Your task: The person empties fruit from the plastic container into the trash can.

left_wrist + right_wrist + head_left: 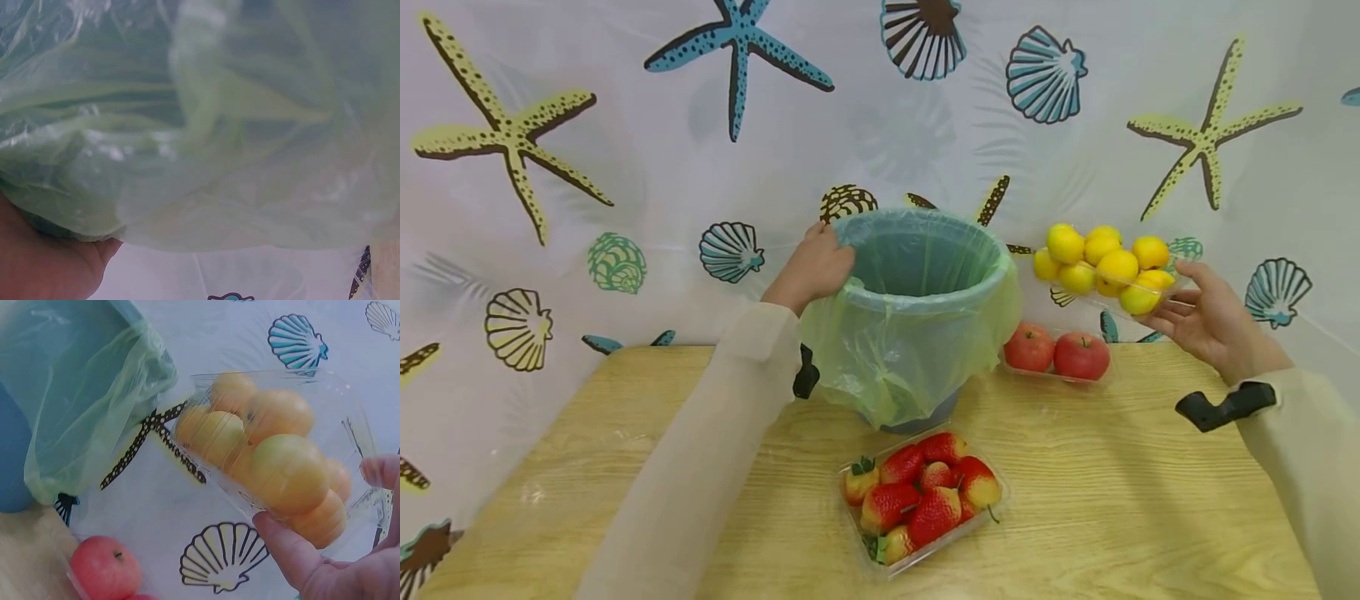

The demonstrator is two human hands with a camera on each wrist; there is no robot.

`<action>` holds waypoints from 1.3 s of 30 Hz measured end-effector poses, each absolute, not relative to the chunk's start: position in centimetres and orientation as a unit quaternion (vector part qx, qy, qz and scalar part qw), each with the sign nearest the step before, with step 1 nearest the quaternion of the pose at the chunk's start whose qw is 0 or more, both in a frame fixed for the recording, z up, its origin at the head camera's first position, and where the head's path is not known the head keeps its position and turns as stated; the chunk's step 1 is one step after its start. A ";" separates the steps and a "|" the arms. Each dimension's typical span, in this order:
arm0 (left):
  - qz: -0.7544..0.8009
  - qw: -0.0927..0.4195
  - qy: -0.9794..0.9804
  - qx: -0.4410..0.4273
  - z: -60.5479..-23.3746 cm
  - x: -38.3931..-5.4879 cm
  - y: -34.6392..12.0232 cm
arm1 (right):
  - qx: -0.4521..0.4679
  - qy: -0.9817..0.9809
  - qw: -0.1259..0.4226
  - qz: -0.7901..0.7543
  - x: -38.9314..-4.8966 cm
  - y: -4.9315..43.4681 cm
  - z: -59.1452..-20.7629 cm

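A blue bin (925,250) lined with a thin green plastic bag (880,358) stands at the middle of the table. My left hand (820,262) grips the bin's rim and the bag folded over it, on the left side. In the left wrist view the bag (206,150) fills most of the picture and hides the fingertips. My right hand (1213,321) holds a clear plastic tray (1123,304) by its right end, raised above the table. Several yellow lemon-like fruits (290,475) are piled in the tray, which tilts slightly.
Two red apples (1081,356) sit in a clear tray on the table, right of the bin. In front of the bin lies a clear tray (891,571) of several strawberries (934,515). A sheet printed with shells and starfish (925,125) hangs behind the wooden table (1075,500).
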State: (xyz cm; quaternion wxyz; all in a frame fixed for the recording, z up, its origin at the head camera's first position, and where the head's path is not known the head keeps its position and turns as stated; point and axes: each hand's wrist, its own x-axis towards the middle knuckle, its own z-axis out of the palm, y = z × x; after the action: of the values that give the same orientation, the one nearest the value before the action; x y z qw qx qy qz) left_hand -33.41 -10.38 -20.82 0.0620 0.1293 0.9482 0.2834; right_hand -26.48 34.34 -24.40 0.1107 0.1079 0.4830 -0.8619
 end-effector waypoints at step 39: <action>0.274 0.041 0.952 0.134 -20.7 -33.2 -10.6 | -0.003 0.613 0.148 -0.776 -29.2 20.0 -18.0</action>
State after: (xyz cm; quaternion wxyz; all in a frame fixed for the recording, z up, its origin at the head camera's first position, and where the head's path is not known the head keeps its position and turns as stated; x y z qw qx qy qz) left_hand -33.15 -10.57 -20.72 0.0405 0.1341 0.9515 0.2738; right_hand -29.21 19.99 -18.04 0.1478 -0.0026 0.6126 -0.7764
